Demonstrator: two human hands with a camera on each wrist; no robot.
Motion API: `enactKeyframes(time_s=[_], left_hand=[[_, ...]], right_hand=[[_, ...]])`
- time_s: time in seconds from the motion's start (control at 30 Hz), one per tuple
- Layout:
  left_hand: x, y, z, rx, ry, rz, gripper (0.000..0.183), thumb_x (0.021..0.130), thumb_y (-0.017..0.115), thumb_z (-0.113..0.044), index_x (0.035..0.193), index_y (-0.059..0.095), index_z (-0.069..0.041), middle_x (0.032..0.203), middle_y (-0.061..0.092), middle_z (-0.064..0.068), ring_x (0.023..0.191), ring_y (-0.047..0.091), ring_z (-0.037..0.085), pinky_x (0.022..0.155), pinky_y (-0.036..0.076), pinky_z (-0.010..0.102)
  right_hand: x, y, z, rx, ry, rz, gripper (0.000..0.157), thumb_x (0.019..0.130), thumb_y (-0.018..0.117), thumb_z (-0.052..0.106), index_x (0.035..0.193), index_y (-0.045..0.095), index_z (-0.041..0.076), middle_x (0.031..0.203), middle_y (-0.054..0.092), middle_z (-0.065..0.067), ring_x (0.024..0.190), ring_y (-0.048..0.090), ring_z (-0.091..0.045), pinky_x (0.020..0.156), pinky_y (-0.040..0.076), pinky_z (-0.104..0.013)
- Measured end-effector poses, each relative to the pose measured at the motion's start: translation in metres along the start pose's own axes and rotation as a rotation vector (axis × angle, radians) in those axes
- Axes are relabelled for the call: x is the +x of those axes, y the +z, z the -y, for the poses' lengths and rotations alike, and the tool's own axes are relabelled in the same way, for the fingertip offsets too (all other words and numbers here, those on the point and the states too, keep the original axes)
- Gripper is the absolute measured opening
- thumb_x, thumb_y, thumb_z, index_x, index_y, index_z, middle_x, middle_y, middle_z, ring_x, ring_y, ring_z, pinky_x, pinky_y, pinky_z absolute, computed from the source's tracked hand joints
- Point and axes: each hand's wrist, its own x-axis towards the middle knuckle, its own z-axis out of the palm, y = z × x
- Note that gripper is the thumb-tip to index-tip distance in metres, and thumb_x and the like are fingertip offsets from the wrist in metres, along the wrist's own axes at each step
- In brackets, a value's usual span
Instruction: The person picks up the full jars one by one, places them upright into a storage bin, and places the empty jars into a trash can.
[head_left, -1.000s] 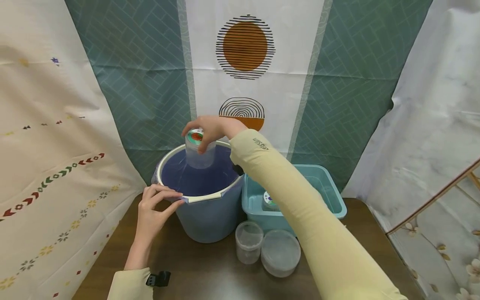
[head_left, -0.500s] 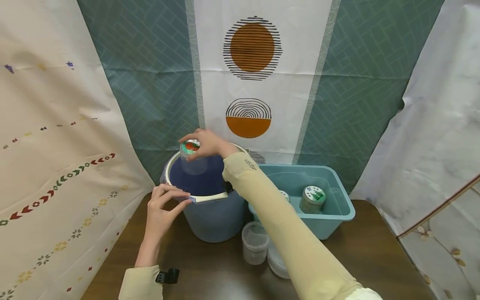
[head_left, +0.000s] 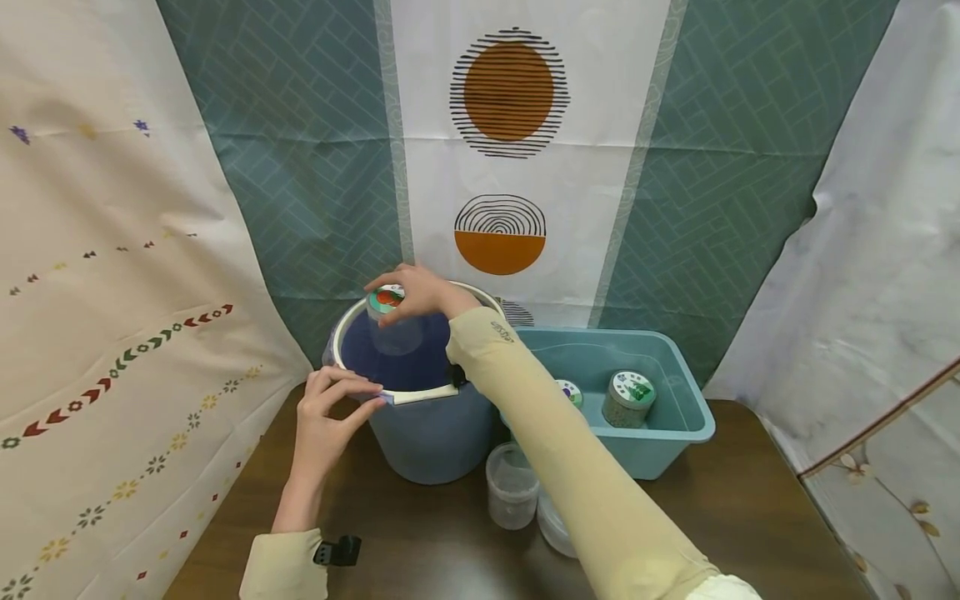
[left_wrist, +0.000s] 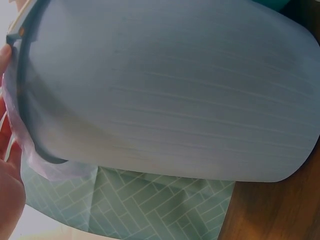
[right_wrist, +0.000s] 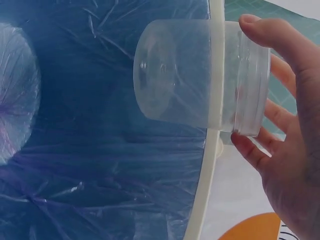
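Observation:
A grey-blue trash can (head_left: 431, 446) with a cream ring at its mouth stands on the table, lined with a thin purple plastic bag (right_wrist: 80, 200). Over its opening my right hand (head_left: 420, 296) grips a clear plastic jar (right_wrist: 180, 75) by the lid end. That jar's lid (head_left: 386, 299) carries a green and red label; no contents show through the wall. My left hand (head_left: 322, 412) pinches the can's near-left rim between thumb and fingers. In the left wrist view, the bag's edge (left_wrist: 55, 167) hangs over the rim beside those fingers.
Right of the can is a teal basin (head_left: 675, 400) with a filled, green-labelled jar (head_left: 628, 400) and another lidded jar (head_left: 570, 392). In front stand an open clear container (head_left: 513, 492) and a clear round one (head_left: 553, 527), partly behind my right sleeve. Patterned cloths hang around the table.
My right hand has come down with the jar toward the can's mouth. The head view has shifted slightly, uncovering more of the basin. My left hand stays at the rim.

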Motion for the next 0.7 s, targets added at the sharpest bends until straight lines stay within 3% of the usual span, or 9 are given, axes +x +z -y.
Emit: enactKeyframes(time_s=[0.3,0.4,0.5,0.7], left_hand=[[0.002,0.002,-0.006,0.026,-0.011,-0.003,0.033,0.057,0.086,0.012,0.084,0.078,-0.007,0.09,0.063,0.01,0.097,0.049,0.008,0.091,0.032,0.018],[0.003,0.002,-0.009,0.026,0.0,-0.008,0.033,0.056,0.084,0.016,0.082,0.076,-0.003,0.089,0.062,0.014,0.095,0.049,0.013,0.09,0.032,0.018],[0.003,0.002,-0.011,0.023,0.015,-0.013,0.034,0.054,0.084,0.017,0.082,0.076,-0.002,0.088,0.062,0.015,0.093,0.049,0.015,0.089,0.032,0.019],[0.001,0.001,-0.004,0.017,0.008,-0.007,0.035,0.057,0.087,0.01,0.085,0.078,-0.009,0.091,0.064,0.009,0.097,0.049,0.008,0.09,0.032,0.018]], right_hand=[[0.001,0.002,-0.001,0.007,-0.017,-0.021,0.069,0.085,0.073,0.047,0.147,0.047,0.03,0.147,0.047,-0.006,0.128,0.045,-0.025,0.109,0.039,-0.04],[0.0,0.0,0.001,-0.006,-0.02,-0.009,0.077,0.085,0.073,0.05,0.152,0.04,0.031,0.158,0.036,-0.007,0.145,0.032,-0.026,0.122,0.023,-0.046],[-0.001,-0.004,0.002,-0.02,-0.023,-0.004,0.085,0.084,0.072,0.054,0.155,0.031,0.032,0.166,0.021,-0.006,0.155,0.015,-0.026,0.126,0.005,-0.051],[-0.005,-0.011,0.001,-0.023,0.001,-0.006,0.088,0.084,0.071,0.056,0.156,0.026,0.035,0.168,0.014,-0.005,0.155,0.009,-0.032,0.125,0.012,-0.051]])
